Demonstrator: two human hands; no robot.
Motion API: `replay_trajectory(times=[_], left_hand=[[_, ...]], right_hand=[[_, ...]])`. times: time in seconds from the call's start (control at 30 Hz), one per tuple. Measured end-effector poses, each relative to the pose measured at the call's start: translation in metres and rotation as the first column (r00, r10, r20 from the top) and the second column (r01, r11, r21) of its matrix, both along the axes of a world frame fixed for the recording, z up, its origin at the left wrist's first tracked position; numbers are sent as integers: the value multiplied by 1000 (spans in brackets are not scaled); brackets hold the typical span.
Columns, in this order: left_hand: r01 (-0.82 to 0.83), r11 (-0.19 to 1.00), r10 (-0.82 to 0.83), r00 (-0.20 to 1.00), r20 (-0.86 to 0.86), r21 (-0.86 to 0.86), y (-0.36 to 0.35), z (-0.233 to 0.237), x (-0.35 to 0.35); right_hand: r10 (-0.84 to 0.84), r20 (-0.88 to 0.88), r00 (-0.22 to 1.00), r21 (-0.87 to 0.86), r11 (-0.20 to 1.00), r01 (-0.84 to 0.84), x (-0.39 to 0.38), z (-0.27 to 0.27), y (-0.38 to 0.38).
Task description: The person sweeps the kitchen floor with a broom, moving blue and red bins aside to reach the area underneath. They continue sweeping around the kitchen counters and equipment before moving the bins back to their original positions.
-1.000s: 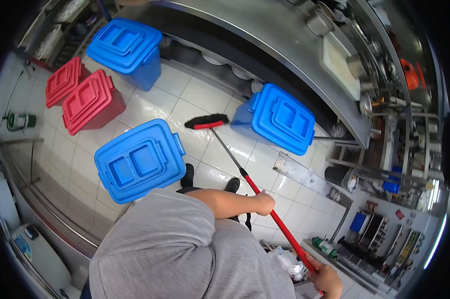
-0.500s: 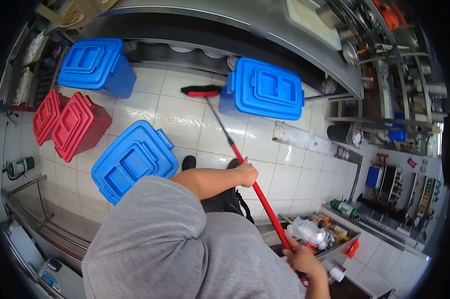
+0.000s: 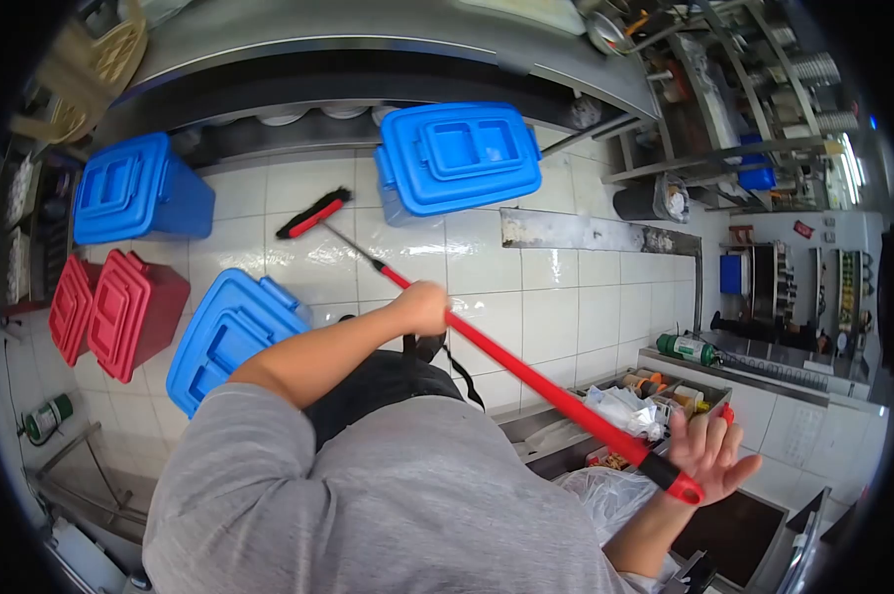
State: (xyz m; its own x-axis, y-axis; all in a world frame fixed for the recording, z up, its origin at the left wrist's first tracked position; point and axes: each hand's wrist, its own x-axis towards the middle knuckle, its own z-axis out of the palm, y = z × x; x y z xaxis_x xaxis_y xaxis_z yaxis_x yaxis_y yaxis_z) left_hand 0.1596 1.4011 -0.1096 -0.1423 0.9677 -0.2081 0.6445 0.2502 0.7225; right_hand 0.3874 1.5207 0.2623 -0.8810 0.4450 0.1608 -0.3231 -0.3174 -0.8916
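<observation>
A broom with a red handle runs diagonally across the view. Its black-bristled, red-backed head rests on the tiled floor between the blue bins. My left hand is wrapped round the upper part of the red pole, near its grey joint. At the other end, my right hand has its fingers spread, just beside the black and red end of the handle, not gripping it. A blue lidded bin stands to the right of the broom head.
Another blue bin and two red bins stand at the left. A third blue bin is near my left arm. The steel counter spans the top. A cluttered tray and shelving are at right.
The broom head has moved left, away from the blue bin, and its pole now slants more. My right hand has let go of the handle and opened.
</observation>
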Motion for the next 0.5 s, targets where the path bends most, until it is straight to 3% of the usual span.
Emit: replay_trajectory(times=[0.03,0.1,0.17,0.23,0.3,0.37,0.43,0.47,0.5], left_hand=[[-23,999,25,996,91,-23,-5,12,3],[-23,999,27,994,109,-37,2,14,27],[22,1000,-23,995,99,11,28,1,64],[120,992,-111,982,153,-48,70,23,98],[195,981,-195,957,217,19,121,43,128],[177,968,-218,944,247,179,179,40,151],[85,924,-193,945,264,373,250,-2,171],[126,930,-204,958,203,344,286,-14,171],[119,894,-184,977,112,431,318,-37,176]], right_hand=[[-24,-79,997,-188,982,9,8,-4,1],[-177,-78,981,-39,984,174,18,-2,11],[-212,-124,969,-6,977,213,39,13,35],[-77,-172,982,152,983,104,58,45,61],[201,-204,958,390,914,-109,76,72,93],[-6,-232,973,494,861,123,61,70,84],[-261,-238,936,586,730,353,69,48,91],[-409,-219,886,510,726,461,66,28,91],[-432,-144,890,621,661,421,71,13,98]])
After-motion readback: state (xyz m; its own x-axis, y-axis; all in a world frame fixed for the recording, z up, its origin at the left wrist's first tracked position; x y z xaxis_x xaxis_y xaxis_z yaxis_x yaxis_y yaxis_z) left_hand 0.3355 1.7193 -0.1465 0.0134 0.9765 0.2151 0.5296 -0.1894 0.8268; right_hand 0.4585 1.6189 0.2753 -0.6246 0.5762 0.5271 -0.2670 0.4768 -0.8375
